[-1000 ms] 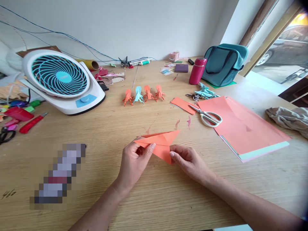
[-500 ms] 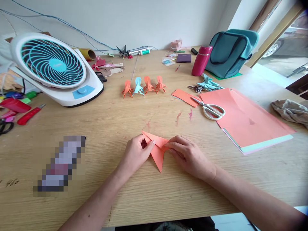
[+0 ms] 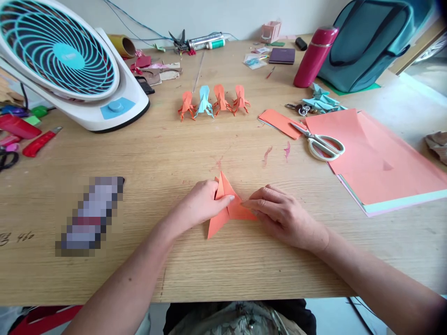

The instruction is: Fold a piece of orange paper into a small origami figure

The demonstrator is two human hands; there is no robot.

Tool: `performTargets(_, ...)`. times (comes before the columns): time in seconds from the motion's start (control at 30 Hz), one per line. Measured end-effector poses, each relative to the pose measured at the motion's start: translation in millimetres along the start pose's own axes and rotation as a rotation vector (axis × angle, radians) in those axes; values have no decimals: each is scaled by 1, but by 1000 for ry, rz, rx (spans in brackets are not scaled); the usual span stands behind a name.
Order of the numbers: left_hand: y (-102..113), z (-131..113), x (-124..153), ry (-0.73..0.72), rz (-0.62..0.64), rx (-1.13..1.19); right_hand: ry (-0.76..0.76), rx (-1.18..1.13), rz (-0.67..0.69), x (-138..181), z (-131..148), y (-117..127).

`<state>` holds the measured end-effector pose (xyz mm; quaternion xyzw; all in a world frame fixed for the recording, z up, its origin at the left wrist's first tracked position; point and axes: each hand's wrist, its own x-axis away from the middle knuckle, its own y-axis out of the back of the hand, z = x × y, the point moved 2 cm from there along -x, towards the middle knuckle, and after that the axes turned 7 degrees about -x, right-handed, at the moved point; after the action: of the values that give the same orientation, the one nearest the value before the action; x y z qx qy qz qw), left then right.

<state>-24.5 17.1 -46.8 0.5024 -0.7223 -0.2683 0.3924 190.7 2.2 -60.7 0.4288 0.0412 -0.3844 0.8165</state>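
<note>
A folded orange paper (image 3: 227,208) lies on the wooden table (image 3: 181,158) in front of me, one point up and one point toward me. My left hand (image 3: 201,203) pinches its left side, thumb and fingers closed on the fold. My right hand (image 3: 284,215) presses on the right flap with fingers together and laid flat. A row of small folded paper figures (image 3: 213,100), orange ones and one light blue, stands farther back in the middle.
A white and teal fan (image 3: 66,65) stands at the back left. White-handled scissors (image 3: 319,143) lie on orange paper sheets (image 3: 377,158) at the right. A magenta bottle (image 3: 314,56) and a teal bag (image 3: 370,42) stand behind. Red tools (image 3: 35,144) lie at the left edge.
The paper has been turned and folded narrower, from a wide triangle to an upright pointed shape. Both hands came closer together on it. The camera tilted down and nearer.
</note>
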Motion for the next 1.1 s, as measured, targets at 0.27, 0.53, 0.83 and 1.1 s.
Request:
performTargets(0.27,-10,-7,0,-10,-105,17,-28,100,154,-2,-5,-11)
performTargets(0.53,-6,-4,-2,32,-92,70,97,98,199,5,-8,-7)
performTargets(0.83,-7,-5,1,1,-103,84,184,286,296,2,-1,-4)
performTargets(1.1,-11,-5,4,8,-86,68,211,428,317,0,5,-3)
